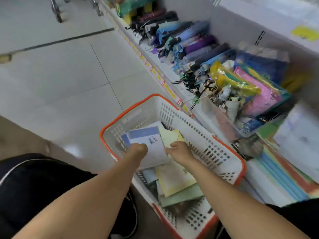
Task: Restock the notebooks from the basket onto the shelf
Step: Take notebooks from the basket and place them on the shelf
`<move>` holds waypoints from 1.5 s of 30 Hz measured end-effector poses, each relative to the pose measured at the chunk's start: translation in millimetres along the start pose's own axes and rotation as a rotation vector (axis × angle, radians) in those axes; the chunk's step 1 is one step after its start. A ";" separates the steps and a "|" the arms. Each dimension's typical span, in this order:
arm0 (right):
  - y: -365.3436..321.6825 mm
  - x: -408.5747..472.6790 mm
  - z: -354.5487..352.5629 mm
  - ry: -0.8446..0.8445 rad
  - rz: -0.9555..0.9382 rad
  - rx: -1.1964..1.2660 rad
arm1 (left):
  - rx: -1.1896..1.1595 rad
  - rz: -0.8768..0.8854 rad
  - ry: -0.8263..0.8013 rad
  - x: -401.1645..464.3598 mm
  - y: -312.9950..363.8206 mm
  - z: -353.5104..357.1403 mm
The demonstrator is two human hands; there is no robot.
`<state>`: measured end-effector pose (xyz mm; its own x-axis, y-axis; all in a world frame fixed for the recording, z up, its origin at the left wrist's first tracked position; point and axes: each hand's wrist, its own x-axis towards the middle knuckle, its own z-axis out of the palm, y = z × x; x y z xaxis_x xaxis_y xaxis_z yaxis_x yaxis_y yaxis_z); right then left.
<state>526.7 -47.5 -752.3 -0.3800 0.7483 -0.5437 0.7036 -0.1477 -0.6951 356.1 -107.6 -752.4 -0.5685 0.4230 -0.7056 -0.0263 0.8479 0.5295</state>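
Note:
A white plastic basket [203, 135] with an orange rim stands on the floor against the low shelf [174, 75]. Inside lie several notebooks: a white one with a blue band [150, 142] on top, and yellow [174, 178] and green [183, 195] ones nearer me. My left hand [138, 150] grips the white-and-blue notebook at its left edge. My right hand [179, 150] holds the same notebook's right edge, fingers curled down into the basket over a pale yellow notebook [168, 137].
The shelf holds a row of folded umbrellas [195, 44], packets in yellow and pink wrappers [248, 88] and a stack of coloured paper [284, 173] at the right. Grey tiled floor [60, 75] lies to the left. My dark-clothed knee [34, 183] is at the lower left.

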 end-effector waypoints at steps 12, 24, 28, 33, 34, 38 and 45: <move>48.9 34.4 44.4 0.013 0.287 0.331 | -0.048 -0.067 0.100 23.5 -31.9 15.4; 36.1 53.2 53.3 0.228 0.471 0.416 | -0.292 0.075 -0.013 16.4 -0.3 -39.0; 28.6 58.0 62.4 0.158 0.500 0.549 | -0.343 -0.010 -0.202 4.0 -9.4 -41.0; 37.1 39.0 36.1 0.216 0.351 0.548 | -0.221 0.107 0.013 5.0 -6.6 -41.6; 38.9 32.2 28.1 0.235 0.239 0.477 | -0.108 0.170 0.092 6.8 -5.6 -44.3; 32.8 8.8 -6.3 0.270 -0.023 0.463 | 0.049 0.360 0.248 7.4 -4.6 -50.6; -4.2 -13.2 -43.9 0.154 -0.137 0.720 | -0.401 0.378 -0.052 -25.8 19.9 -37.1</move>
<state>555.0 -28.4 -721.5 -0.3104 0.8648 -0.3947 0.0685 -0.3938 -0.9167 339.7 -113.5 -706.2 -0.5578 0.6983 -0.4485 -0.1451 0.4501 0.8811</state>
